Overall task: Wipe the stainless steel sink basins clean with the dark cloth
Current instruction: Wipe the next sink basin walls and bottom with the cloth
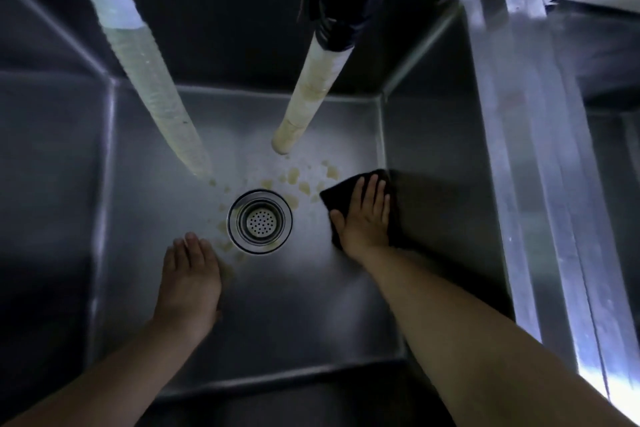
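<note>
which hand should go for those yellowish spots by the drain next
Right. The right hand already presses the dark cloth flat on the basin floor, its edge beside the yellowish spots above the drain strainer. The left hand is bare.

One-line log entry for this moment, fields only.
right hand: flat on dark cloth, basin floor | left hand: bare, by drain | yellowish spots: unwiped
</note>
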